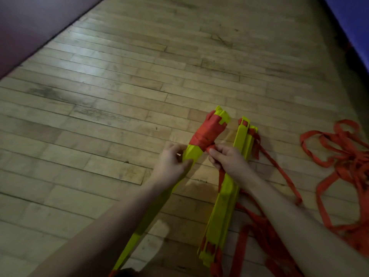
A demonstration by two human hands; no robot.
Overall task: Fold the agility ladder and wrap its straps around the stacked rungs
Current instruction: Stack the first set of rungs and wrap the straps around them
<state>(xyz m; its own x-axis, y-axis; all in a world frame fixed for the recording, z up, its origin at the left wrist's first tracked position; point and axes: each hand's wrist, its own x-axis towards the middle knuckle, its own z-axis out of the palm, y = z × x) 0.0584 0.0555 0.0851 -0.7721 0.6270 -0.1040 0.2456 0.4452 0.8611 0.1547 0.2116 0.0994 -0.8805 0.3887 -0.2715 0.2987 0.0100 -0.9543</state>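
1. the left hand (171, 162) sits just below the middle of the frame, fingers curled round a bundle of yellow rungs (192, 154) that runs diagonally from the bottom edge up toward the centre right.
2. the upper end of that bundle is bound in several turns of red strap wrap (206, 134), with yellow rung tips showing above it.
3. the right hand (229, 159) is just right of the left one, pinching the red strap (221, 176) where it leaves the wrap; the strap hangs down below the hand.
4. a second stack of yellow rungs (227, 194) lies on the wooden floor (99, 116) just right of the held bundle, partly under the right forearm.
5. loose red straps (343, 156) lie tangled on the floor at the right of the frame.
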